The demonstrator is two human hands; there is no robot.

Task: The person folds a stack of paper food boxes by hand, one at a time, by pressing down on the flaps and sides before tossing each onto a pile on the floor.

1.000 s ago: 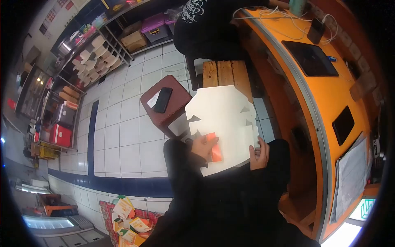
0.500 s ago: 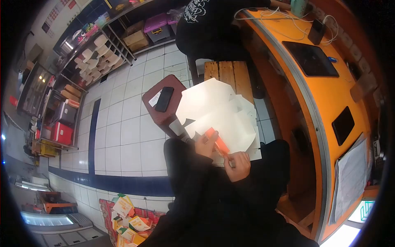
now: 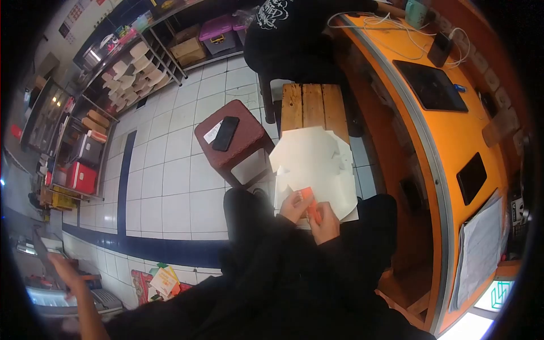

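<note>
Tiled floor (image 3: 170, 187): Extended across the left and middle of the view in white squares, crossed by dark blue bands (image 3: 170, 251).
Orange desk (image 3: 447, 136): Ran along the right side, from the top of the view to the bottom.
Seated person (image 3: 294, 48): Sat beside the orange desk at the top of the view, dressed in black with white lettering (image 3: 276, 12).
White card (image 3: 314, 161): Lay across the lap (image 3: 374, 221), cut with angled corners; overlapped the slatted wooden top (image 3: 314, 105) in the view, but could not be confirmed as touching it.
Maroon stool (image 3: 249, 135): Stood to the left of the white card, well apart from the orange desk.
Other person's arm (image 3: 86, 303): Reached in at the lower left, well apart from the white card.
Paper stack (image 3: 479, 249): Lay on the near end of the orange desk.
Tablet (image 3: 430, 85): Lay flat on the orange desk, farther along than the paper stack.
Left hand (image 3: 296, 207): Pinched the orange piece between thumb and fingers.
Right hand (image 3: 326, 224): Gripped the lower part of the same orange piece with fingers narrowly closed, just beside the left hand.
Black phone (image 3: 226, 134): Rested on the maroon stool, partly over a white paper (image 3: 212, 134).
Orange piece (image 3: 306, 194): Was held in both hands over the near part of the white card, partly covered by fingers.
</note>
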